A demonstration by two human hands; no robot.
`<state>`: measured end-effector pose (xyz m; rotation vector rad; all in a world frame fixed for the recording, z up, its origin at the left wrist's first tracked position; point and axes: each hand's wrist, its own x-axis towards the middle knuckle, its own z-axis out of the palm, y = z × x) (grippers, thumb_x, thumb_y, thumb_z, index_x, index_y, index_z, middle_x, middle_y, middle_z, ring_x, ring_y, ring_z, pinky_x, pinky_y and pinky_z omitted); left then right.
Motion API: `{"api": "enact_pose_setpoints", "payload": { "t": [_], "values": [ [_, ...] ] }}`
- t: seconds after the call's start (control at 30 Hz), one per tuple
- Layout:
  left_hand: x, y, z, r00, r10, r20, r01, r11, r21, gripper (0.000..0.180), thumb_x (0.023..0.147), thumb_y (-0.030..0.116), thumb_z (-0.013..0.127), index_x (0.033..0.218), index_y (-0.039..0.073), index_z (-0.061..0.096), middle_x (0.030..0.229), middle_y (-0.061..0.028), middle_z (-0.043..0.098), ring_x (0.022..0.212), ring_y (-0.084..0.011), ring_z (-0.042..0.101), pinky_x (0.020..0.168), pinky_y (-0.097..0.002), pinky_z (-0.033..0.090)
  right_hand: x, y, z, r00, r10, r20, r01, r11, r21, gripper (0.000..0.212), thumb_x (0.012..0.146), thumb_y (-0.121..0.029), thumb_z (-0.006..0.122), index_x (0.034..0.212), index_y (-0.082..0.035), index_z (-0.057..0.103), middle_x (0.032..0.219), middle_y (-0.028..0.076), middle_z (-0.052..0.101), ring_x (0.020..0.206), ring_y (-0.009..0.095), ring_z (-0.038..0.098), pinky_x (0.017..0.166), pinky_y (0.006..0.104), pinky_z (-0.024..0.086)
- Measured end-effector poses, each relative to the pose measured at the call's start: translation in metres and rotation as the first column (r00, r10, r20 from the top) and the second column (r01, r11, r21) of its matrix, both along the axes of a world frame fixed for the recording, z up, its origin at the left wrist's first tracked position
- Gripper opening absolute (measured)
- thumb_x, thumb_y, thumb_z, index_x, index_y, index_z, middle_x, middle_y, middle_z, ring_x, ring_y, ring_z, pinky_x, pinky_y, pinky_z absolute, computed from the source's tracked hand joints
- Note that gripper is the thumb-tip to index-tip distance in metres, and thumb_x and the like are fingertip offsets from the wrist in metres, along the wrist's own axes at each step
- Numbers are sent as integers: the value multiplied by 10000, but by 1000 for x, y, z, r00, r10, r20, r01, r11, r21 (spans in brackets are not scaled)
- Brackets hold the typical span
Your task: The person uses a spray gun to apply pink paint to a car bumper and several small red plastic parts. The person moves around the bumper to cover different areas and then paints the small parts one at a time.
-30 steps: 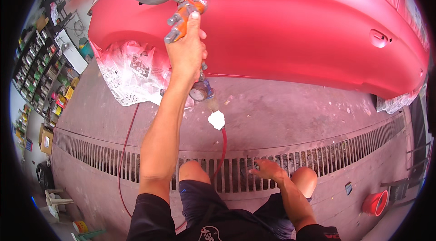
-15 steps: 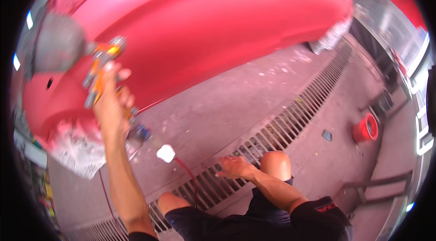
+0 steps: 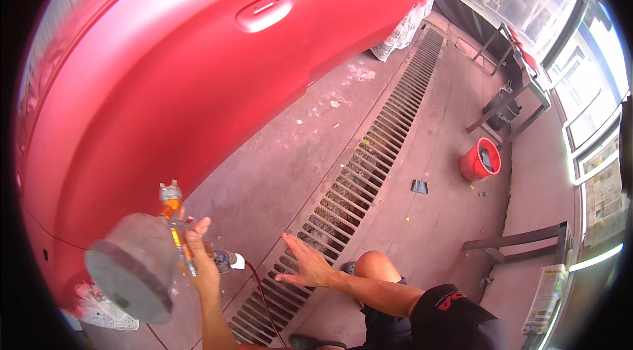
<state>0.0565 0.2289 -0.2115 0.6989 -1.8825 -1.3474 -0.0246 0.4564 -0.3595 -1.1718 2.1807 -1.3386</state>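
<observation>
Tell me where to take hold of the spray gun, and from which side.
Take the spray gun by its orange handle, as the left hand does, coming from below on the hose side. The big grey cup blocks the top, and the nozzle end points at the red car body.

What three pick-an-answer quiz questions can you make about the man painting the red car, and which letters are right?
1. Where is the red bucket? A on the floor beyond the floor grate B on the car C in a hand
2. What colour is the car? A blue B red C white
3. How is the right hand? A fist B open, empty C holding a rag

Answers: 1 A, it stands on the floor near a metal stand. 2 B, the whole body is red. 3 B, fingers spread while the left hand grips the spray gun.
</observation>
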Motion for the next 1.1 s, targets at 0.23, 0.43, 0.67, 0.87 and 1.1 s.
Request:
{"api": "enact_pose_setpoints", "payload": {
  "t": [0.23,0.43,0.67,0.87,1.1],
  "values": [
    [-15,79,39,820,-102,564,226,961,-156,569,1072,453,487,1409,5,588,1529,-179,507,1443,-317,413,1193,-473,305,1,15,154,989,-79,126,108,963,-248,1318,710,-375,972,1644,23,132,1661,298,237,1379,401,528,1085,451,526],
    [-46,167,179,555,-167,815,593,767,-246,958,867,613,679,1529,-15,386,1611,-267,322,1502,-457,250,1175,-647,209,-29,49,331,974,-221,45,226,957,-182,959,834,-319,851,1518,23,271,1457,221,262,1149,307,530,946,410,475],
    [-121,253,344,688,-384,616,668,666,-332,1468,652,780,843,1619,-79,150,1667,-381,132,1549,-568,131,1172,-772,134,-103,119,479,624,-271,733,617,747,-248,553,976,-391,726,1307,15,550,1032,76,532,756,141,518,656,301,430],
    [-127,310,293,849,-528,21,524,846,95,1319,668,469,997,1593,-93,242,1507,-342,487,1377,-395,543,1152,-483,413,-194,173,588,702,-283,654,626,684,-375,637,1071,-599,488,1355,-33,561,929,77,664,546,70,521,463,242,388],
    [-178,317,206,773,-490,404,571,815,-103,205,898,252,789,868,56,738,806,-177,709,798,-382,701,709,-413,546,-307,238,700,681,-419,600,729,460,-507,595,1101,-571,447,1312,-22,539,977,92,622,495,68,466,443,253,386]
  ]
}}
